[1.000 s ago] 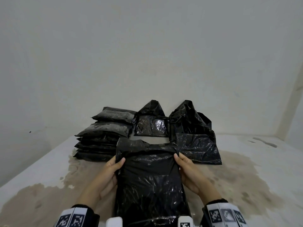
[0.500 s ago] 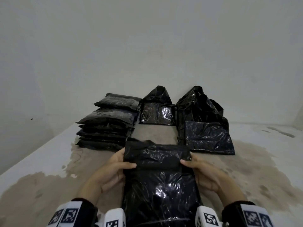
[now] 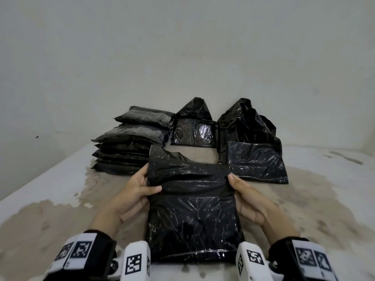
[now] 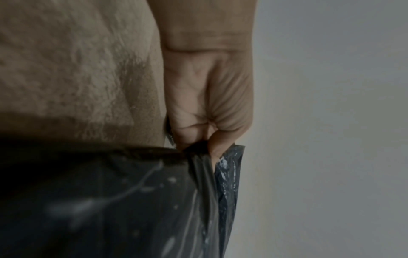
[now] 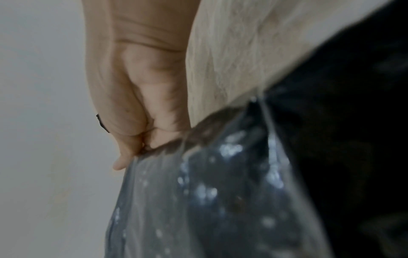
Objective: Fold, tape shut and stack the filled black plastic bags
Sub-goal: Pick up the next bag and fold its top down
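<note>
A filled black plastic bag (image 3: 192, 216) lies lengthwise on the table in front of me, its loose top flap (image 3: 182, 171) standing up at the far end. My left hand (image 3: 140, 191) grips the bag's left edge at the fold, thumb on top. My right hand (image 3: 245, 197) grips the right edge at the same height. In the left wrist view my left hand (image 4: 205, 139) pinches a bunched fold of the black plastic (image 4: 198, 192). The right wrist view has my right hand (image 5: 141, 139) pinching the glossy bag (image 5: 220, 192). No tape is in view.
A stack of flat closed black bags (image 3: 129, 142) stands at the back left. An open-topped bag (image 3: 192, 126) leans on the wall behind, and more unsealed bags (image 3: 253, 147) sit at the back right. The table (image 3: 60, 209) is white with brown stains.
The bag's top flap, folded down toward me half a second ago, now stands up again at the far end. Both hands keep their grip on the bag's sides.
</note>
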